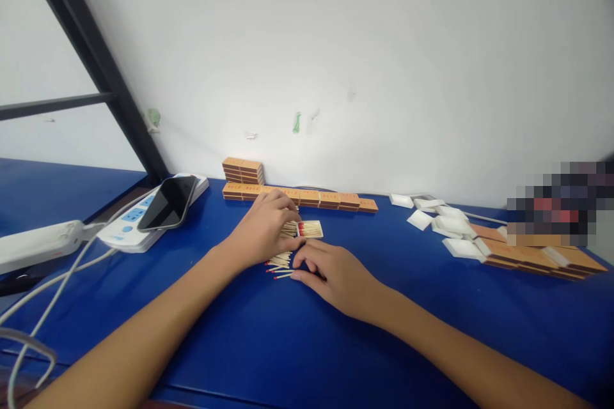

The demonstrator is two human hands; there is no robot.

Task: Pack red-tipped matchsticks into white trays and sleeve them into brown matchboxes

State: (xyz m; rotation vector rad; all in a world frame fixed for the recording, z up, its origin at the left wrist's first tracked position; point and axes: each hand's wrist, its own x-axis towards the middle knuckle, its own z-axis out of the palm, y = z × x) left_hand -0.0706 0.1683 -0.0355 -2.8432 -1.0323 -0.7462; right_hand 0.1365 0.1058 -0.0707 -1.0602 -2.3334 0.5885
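My left hand curves over a bunch of loose matches, its thumb and fingers closed around some of them. Just past its fingertips lies a white matchbox tray holding red-tipped matches. My right hand is bent low on the near side of the tray. Its thumb and forefinger meet the ends of the lowest matches, which lie on the blue tabletop. The underside of both hands is partly hidden.
Along the wall runs a row of orange matchboxes, with a stack behind its left end. At right are white trays and flat orange box sleeves. A phone lies on a power strip among white cables.
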